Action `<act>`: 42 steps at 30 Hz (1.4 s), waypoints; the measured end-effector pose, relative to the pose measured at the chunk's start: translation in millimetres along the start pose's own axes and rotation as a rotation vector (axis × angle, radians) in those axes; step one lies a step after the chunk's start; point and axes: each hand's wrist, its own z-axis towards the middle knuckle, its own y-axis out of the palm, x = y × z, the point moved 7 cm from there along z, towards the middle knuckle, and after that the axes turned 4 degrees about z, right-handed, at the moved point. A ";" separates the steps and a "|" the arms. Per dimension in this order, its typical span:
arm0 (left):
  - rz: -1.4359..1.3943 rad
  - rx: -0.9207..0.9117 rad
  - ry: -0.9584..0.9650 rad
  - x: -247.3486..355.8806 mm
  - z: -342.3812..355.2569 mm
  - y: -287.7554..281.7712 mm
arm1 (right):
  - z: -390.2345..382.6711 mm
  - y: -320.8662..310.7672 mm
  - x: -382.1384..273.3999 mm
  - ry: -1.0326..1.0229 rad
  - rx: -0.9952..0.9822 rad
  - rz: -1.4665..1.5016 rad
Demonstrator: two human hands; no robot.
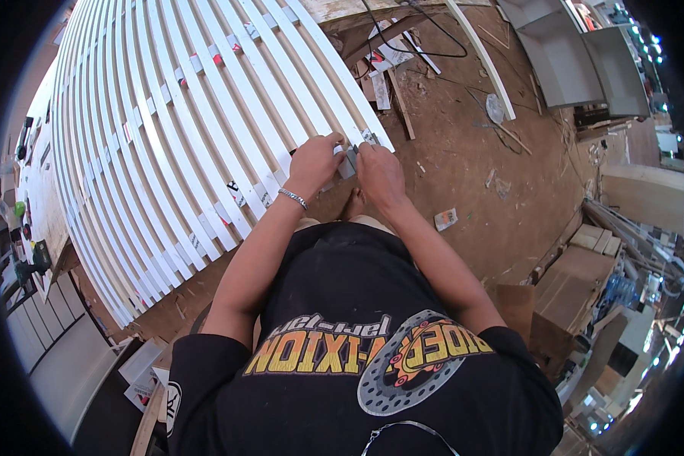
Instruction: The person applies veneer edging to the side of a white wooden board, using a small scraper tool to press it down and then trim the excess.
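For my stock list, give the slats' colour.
The slats are white; the head view shows it best.

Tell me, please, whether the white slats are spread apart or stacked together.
Spread apart: the white slats lie side by side in rows, with brownish gaps showing between them.

1 head-worn fisheye, facing down

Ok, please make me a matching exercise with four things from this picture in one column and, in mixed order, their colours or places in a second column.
Column one:
1. Slats
2. Bracelet
3. T-shirt
4. Open boxes

Column two:
A. around the left wrist
B. grey, toward the upper right
C. white, in rows
D. black, with printed front

Pairs: 1-C, 2-A, 3-D, 4-B
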 end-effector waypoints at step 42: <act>0.023 -0.055 -0.040 -2.7 13.6 5.8 | 4.5 18.3 -3.3 -0.007 -0.007 -0.059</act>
